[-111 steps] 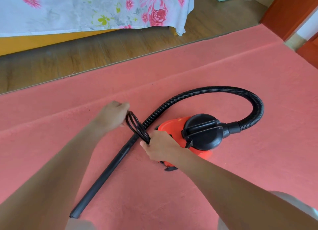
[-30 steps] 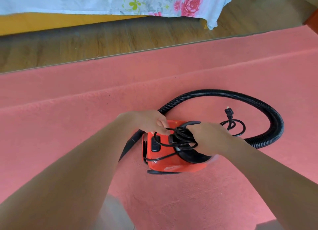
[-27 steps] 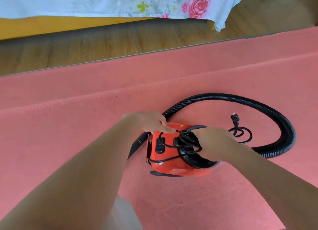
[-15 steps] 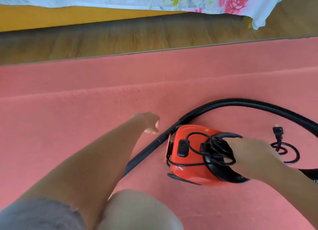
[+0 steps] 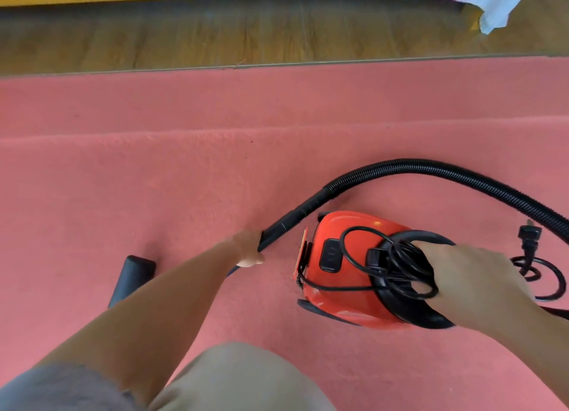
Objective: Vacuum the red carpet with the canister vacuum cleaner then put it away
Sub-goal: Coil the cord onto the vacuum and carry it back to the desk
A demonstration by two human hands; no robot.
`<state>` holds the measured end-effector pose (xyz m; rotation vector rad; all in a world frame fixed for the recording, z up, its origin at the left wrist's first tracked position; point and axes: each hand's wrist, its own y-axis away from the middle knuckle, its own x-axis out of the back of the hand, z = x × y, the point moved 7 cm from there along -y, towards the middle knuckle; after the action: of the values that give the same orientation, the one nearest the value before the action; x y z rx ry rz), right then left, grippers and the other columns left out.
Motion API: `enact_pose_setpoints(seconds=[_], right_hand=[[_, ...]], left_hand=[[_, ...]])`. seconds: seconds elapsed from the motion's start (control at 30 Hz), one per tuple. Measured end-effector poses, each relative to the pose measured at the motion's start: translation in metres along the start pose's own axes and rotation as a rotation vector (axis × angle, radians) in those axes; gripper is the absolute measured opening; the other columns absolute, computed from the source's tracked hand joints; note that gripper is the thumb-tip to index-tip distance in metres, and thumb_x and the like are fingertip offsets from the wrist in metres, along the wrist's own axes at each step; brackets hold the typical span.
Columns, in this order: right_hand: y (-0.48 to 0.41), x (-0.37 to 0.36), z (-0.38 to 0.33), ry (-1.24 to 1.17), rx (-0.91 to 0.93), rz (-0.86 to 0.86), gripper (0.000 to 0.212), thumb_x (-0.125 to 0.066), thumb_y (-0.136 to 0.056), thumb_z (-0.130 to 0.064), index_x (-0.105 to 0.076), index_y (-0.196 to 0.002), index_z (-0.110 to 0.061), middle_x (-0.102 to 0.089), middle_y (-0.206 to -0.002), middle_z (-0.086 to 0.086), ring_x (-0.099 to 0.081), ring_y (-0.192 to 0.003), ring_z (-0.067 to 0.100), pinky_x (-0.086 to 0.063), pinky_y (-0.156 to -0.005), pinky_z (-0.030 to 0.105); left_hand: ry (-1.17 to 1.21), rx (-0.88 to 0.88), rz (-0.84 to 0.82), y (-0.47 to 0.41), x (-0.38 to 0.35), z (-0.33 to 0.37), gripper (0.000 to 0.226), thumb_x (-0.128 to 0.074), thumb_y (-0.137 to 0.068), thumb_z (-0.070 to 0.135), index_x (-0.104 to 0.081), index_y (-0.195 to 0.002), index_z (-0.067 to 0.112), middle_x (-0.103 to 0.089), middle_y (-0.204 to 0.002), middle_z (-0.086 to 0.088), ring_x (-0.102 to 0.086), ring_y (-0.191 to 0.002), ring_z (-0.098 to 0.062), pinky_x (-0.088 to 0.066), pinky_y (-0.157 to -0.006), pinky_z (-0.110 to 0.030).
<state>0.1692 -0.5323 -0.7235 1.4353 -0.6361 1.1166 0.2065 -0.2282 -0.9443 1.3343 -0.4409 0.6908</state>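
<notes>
Head view: the vacuum cleaner [image 5: 345, 299] sits on the red carpet [image 5: 154, 179], right of centre. It has a glossy red shell with a black top and a black switch, and its black cord [image 5: 400, 258] is looped over it. The right hand [image 5: 471, 284] curls its fingers round the top, over the bundled cord. The left hand [image 5: 248, 249] wraps round the black tube [image 5: 295, 216], which joins the ribbed hose [image 5: 431, 169]. The plug [image 5: 529, 236] lies on the carpet beside the hose.
</notes>
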Motion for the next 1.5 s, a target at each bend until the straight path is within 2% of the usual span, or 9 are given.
enact_pose_setpoints(seconds=[0.2, 0.33, 0.47, 0.63, 0.83, 0.97, 1.1, 1.27, 1.5], right_hand=[[-0.001, -0.001, 0.001, -0.05, -0.008, -0.021, 0.012, -0.044, -0.088, -0.047, -0.037, -0.093, -0.039, -0.043, -0.072, -0.01, -0.046, -0.072, 0.017, -0.04, -0.064, 0.029], [-0.003, -0.003, 0.004, -0.069, -0.029, -0.003, 0.018, -0.042, -0.088, -0.043, -0.048, -0.103, -0.035, -0.051, -0.077, -0.008, -0.054, -0.076, 0.019, -0.043, -0.063, 0.031], [-0.002, -0.005, 0.003, -0.081, -0.024, 0.01, 0.022, -0.043, -0.088, -0.032, -0.05, -0.108, -0.034, -0.063, -0.093, -0.007, -0.064, -0.089, 0.023, -0.04, -0.063, 0.031], [0.0, -0.006, 0.001, -0.089, 0.032, -0.015, 0.037, -0.048, -0.086, -0.022, -0.049, -0.122, -0.03, -0.067, -0.104, 0.001, -0.064, -0.096, 0.031, -0.04, -0.067, 0.036], [0.002, -0.007, 0.002, -0.119, 0.061, 0.094, 0.033, -0.048, -0.088, -0.016, -0.052, -0.12, -0.025, -0.067, -0.102, 0.001, -0.064, -0.093, 0.03, -0.038, -0.065, 0.035], [0.003, -0.009, 0.003, -0.142, 0.041, 0.147, 0.035, -0.049, -0.089, -0.015, -0.053, -0.122, -0.025, -0.065, -0.109, -0.001, -0.061, -0.101, 0.028, -0.038, -0.066, 0.035], [0.004, -0.012, 0.003, -0.167, 0.014, 0.202, 0.038, -0.052, -0.089, -0.016, -0.054, -0.126, -0.023, -0.059, -0.121, 0.003, -0.053, -0.114, 0.026, -0.047, -0.076, 0.037], [0.006, -0.01, 0.005, -0.175, -0.026, 0.289, 0.04, -0.054, -0.086, -0.015, -0.052, -0.126, -0.018, -0.054, -0.122, 0.007, -0.049, -0.114, 0.028, -0.045, -0.085, 0.038], [0.011, -0.004, 0.013, -0.146, -0.186, 0.509, 0.052, -0.074, -0.06, -0.02, -0.051, -0.105, -0.008, -0.05, -0.103, 0.013, -0.049, -0.094, 0.036, -0.042, -0.093, 0.05]], left_hand=[[0.105, -0.208, 0.175, -0.01, 0.063, 0.058, 0.036, -0.06, -0.088, 0.011, -0.047, -0.118, 0.025, -0.06, -0.094, -0.001, -0.062, -0.086, -0.024, -0.051, -0.071, -0.038], [0.083, -0.293, 0.242, -0.013, 0.098, 0.103, 0.02, -0.059, -0.093, 0.045, -0.048, -0.103, 0.032, -0.058, -0.088, 0.004, -0.062, -0.087, -0.025, -0.046, -0.071, -0.035], [-0.043, -0.415, 0.412, 0.014, 0.151, 0.172, 0.05, -0.044, -0.088, 0.075, -0.05, -0.113, 0.033, -0.057, -0.084, 0.005, -0.058, -0.074, -0.022, -0.048, -0.068, -0.037], [-0.186, -0.619, 0.47, 0.076, 0.171, 0.26, 0.039, -0.046, -0.097, 0.058, -0.04, -0.129, 0.035, -0.06, -0.088, 0.001, -0.06, -0.075, -0.026, -0.054, -0.07, -0.042], [-0.174, -0.639, 0.392, 0.087, 0.127, 0.27, 0.032, -0.057, -0.094, 0.025, -0.036, -0.117, 0.033, -0.06, -0.094, 0.002, -0.059, -0.082, -0.029, -0.05, -0.068, -0.042], [-0.059, -0.657, 0.233, 0.079, 0.121, 0.275, 0.044, -0.061, -0.093, 0.05, -0.039, -0.129, 0.037, -0.057, -0.092, 0.01, -0.059, -0.088, -0.023, -0.046, -0.074, -0.038], [-0.069, -0.651, 0.138, 0.084, 0.102, 0.287, 0.036, -0.045, -0.092, 0.069, -0.044, -0.111, 0.038, -0.062, -0.089, 0.009, -0.061, -0.081, -0.016, -0.05, -0.074, -0.038], [-0.123, -0.645, 0.072, 0.078, 0.095, 0.272, 0.022, -0.034, -0.098, 0.062, -0.044, -0.101, 0.042, -0.065, -0.086, 0.003, -0.064, -0.077, -0.022, -0.054, -0.077, -0.048], [-0.208, -0.653, -0.031, 0.086, 0.09, 0.265, 0.024, -0.044, -0.094, 0.039, -0.048, -0.118, 0.043, -0.069, -0.096, 0.006, -0.067, -0.083, -0.024, -0.057, -0.077, -0.047]])
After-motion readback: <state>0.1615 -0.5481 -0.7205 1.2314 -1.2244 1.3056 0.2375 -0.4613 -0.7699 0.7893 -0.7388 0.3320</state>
